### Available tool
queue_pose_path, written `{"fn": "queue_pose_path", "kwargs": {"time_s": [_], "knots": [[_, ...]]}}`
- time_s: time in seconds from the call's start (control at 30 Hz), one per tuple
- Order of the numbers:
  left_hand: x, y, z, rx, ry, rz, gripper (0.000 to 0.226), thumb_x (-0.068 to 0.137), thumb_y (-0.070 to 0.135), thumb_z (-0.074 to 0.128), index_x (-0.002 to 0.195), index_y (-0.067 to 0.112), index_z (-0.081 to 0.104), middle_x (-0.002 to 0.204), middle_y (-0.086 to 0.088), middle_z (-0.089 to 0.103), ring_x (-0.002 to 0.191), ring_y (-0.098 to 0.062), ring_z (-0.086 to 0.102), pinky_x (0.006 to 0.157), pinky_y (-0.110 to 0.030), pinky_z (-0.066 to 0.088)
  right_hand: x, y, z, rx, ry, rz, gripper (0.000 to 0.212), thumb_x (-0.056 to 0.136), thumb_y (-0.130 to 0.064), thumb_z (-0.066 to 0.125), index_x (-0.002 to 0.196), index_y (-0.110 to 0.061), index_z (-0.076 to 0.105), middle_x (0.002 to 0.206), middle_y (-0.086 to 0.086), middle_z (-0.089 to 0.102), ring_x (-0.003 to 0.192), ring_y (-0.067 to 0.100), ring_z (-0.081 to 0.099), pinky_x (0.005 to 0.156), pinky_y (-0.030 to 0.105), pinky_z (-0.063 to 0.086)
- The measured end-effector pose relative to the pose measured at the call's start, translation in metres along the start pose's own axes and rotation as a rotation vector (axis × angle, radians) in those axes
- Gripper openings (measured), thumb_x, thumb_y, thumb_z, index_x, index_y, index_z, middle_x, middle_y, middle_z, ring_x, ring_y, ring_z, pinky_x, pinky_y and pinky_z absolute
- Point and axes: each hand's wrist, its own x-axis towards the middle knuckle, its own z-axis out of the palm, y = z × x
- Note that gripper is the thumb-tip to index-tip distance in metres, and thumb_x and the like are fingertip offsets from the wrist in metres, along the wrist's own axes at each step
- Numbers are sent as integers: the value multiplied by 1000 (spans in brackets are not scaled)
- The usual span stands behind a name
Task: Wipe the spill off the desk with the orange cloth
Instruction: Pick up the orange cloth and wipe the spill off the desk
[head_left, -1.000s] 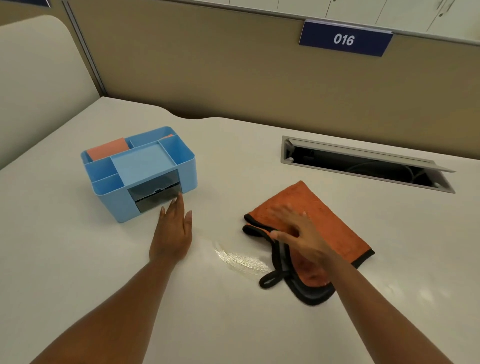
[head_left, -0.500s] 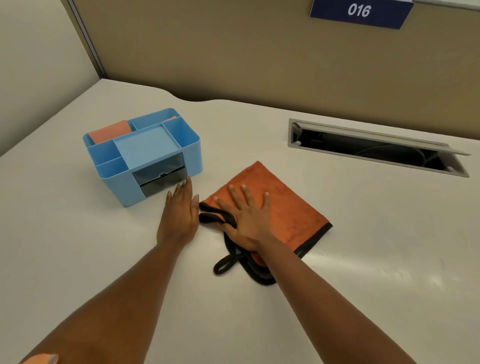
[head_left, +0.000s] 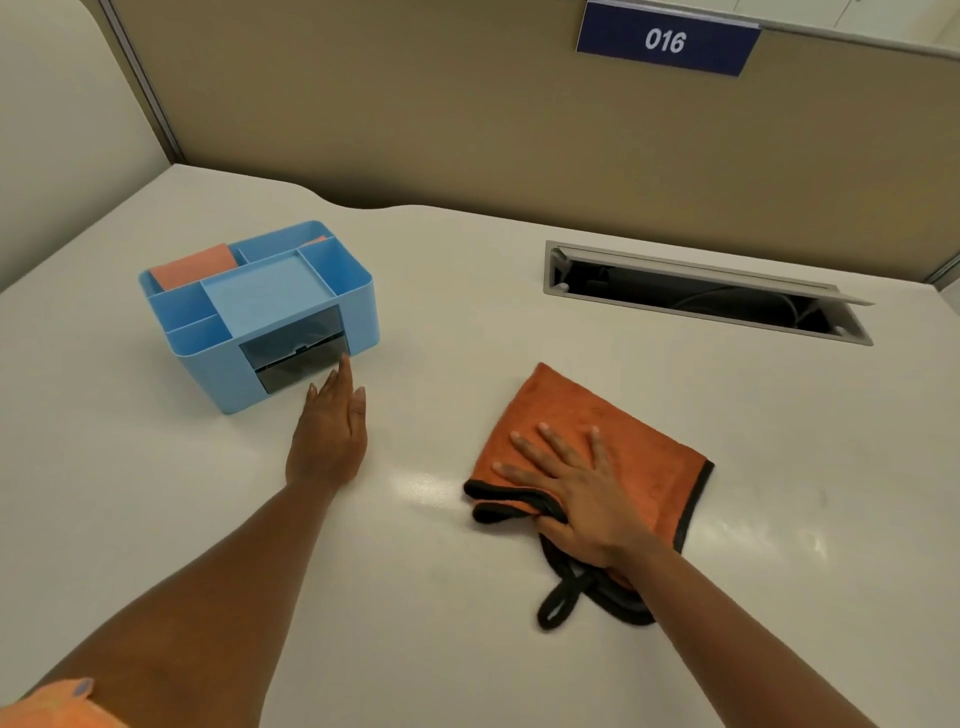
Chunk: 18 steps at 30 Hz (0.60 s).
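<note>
An orange cloth (head_left: 639, 447) with black edging and a black hanging loop lies folded on the white desk (head_left: 156, 493), right of centre. My right hand (head_left: 582, 499) presses flat on its near left part, fingers spread, thumb at the folded black edge. My left hand (head_left: 327, 436) rests flat on the desk to the left, holding nothing, with its fingertips at the front of a blue desk organizer (head_left: 218, 384). Between the two hands the desk shows a faint shiny patch (head_left: 421, 486); I cannot tell whether it is wet.
The blue organizer holds an orange pad (head_left: 192, 270) in a back compartment. An open cable hatch (head_left: 701, 296) is set into the desk behind the cloth. A tan partition (head_left: 467, 130) with a blue "016" sign (head_left: 667, 39) closes off the back.
My right hand slid the cloth left until it reached my left hand, then back to the right. The wet streak seen a second ago no longer shows. My left hand stayed put.
</note>
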Motion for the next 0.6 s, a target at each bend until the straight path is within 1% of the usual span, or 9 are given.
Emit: {"fn": "queue_pose_path", "kwargs": {"time_s": [0.07,0.1,0.2,0.3,0.33,0.4,0.53,0.6], "knots": [[0,2,0,-4,-1,-8,50,98,28,19,145,14,13,152,-12,27,142,-28,20,117,-36,9,-6,21,-3,-9,1,129,62,77,-50,25,133,-57,1,151,-21,-6,144,16,-11,109,58,-18],[0,3,1,-13,5,-13,50,98,28,20,145,14,13,152,-13,27,142,-28,19,117,-36,8,-4,28,-3,-11,6,197,62,79,-48,28,134,-57,0,152,-20,-5,144,16,-11,110,59,-16],[-1,6,2,-35,19,-14,49,98,27,23,144,13,15,151,-15,27,142,-30,17,116,-36,9,17,34,-4,15,63,387,57,88,-43,35,137,-54,8,157,-14,0,144,18,-10,109,63,-11],[0,5,3,-34,18,-14,49,98,28,24,144,13,15,151,-15,27,142,-30,18,116,-37,10,50,18,0,59,97,516,54,90,-48,31,140,-48,9,158,-8,-1,144,23,-10,107,66,-11],[0,5,3,-38,19,-18,49,98,28,23,144,14,14,151,-14,27,142,-30,18,116,-38,11,60,9,1,56,96,518,55,90,-50,30,141,-46,8,158,-6,-1,144,25,-10,106,66,-11],[0,5,3,-47,24,-19,49,98,28,23,144,14,14,151,-14,28,142,-30,18,116,-39,12,73,-15,5,52,95,455,58,88,-54,29,141,-45,7,158,-4,-2,144,26,-10,105,68,-12],[1,5,1,-43,29,1,49,98,27,22,145,15,13,151,-15,28,141,-31,20,116,-40,14,76,-73,15,57,73,242,62,85,-61,24,142,-44,6,158,-2,-5,144,26,-12,101,66,-20],[2,3,1,-41,23,14,49,98,27,21,145,15,12,151,-14,28,141,-31,21,116,-40,14,62,-92,19,43,56,115,62,85,-58,25,142,-43,6,158,-2,-5,144,26,-13,102,67,-22]]}}
